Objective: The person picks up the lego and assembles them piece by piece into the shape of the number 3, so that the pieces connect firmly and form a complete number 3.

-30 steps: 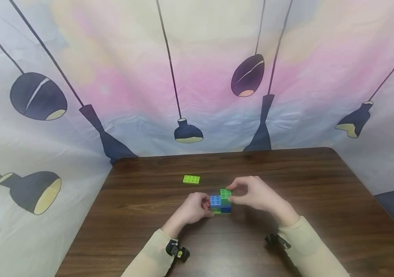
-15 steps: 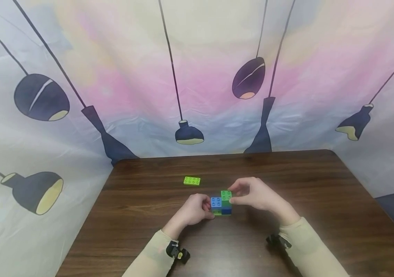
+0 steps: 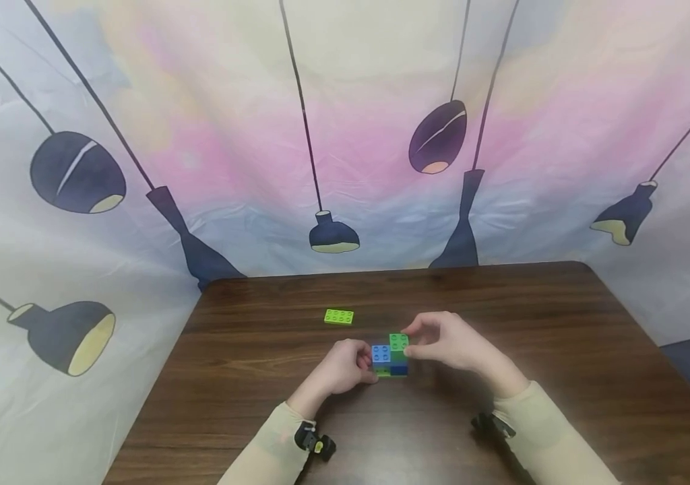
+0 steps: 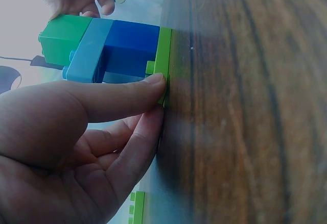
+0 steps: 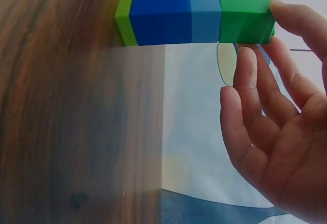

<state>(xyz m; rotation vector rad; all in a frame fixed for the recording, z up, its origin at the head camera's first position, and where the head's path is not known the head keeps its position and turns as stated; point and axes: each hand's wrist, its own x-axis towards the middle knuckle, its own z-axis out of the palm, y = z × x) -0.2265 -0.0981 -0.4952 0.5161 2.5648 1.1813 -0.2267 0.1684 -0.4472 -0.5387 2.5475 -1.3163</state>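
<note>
Both hands (image 3: pixel 340 368) (image 3: pixel 451 341) pinch the block stack (image 3: pixel 397 358). Lime brick (image 3: pixel 339 316) just past them on the wood counter (image 3: pixel 248 343), lamp-print cloth (image 3: pixel 242 141) behind.

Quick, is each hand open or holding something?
Left hand: holding the lime base plate by its edge.
Right hand: holding the green top block.

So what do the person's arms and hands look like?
The left hand and right hand are bare, gloveless. Long pale beige cloth sleeves cover both arms, with a small black device at each cuff; the left one shows a yellowish spot.
</note>
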